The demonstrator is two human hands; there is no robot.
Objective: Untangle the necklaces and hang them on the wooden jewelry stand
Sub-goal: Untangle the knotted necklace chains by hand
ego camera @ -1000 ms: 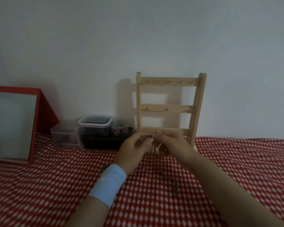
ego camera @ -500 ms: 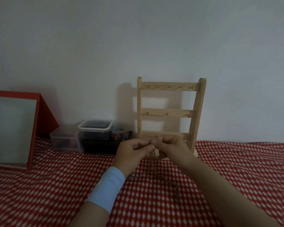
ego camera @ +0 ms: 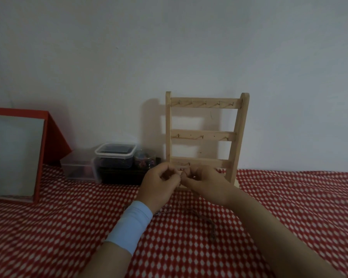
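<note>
L hand (ego camera: 159,183), R hand (ego camera: 207,183) pinching necklace (ego camera: 181,182), front of wooden stand (ego camera: 204,135), cord (ego camera: 211,226) on cloth (ego camera: 289,207)

Necklaces (ego camera: 210,225) strewn nr upright wood stand (ego camera: 204,135)

Plain pale wall (ego camera: 169,47), red-and-white patterned cloth (ego camera: 48,227), red-framed mirror (ego camera: 14,155) at left, dim even light

The jewelry stand (ego camera: 206,135) is pale bare wood, matt and smooth, with small dull metal hooks (ego camera: 201,104) along its rails. Under it lies a red-and-white cloth (ego camera: 289,207), soft and matt. The boxes (ego camera: 115,155) are clear plastic, slightly glossy. The necklace (ego camera: 210,225) looks like dull dark cord. The wristband (ego camera: 132,225) is smooth light-blue fabric.
</note>
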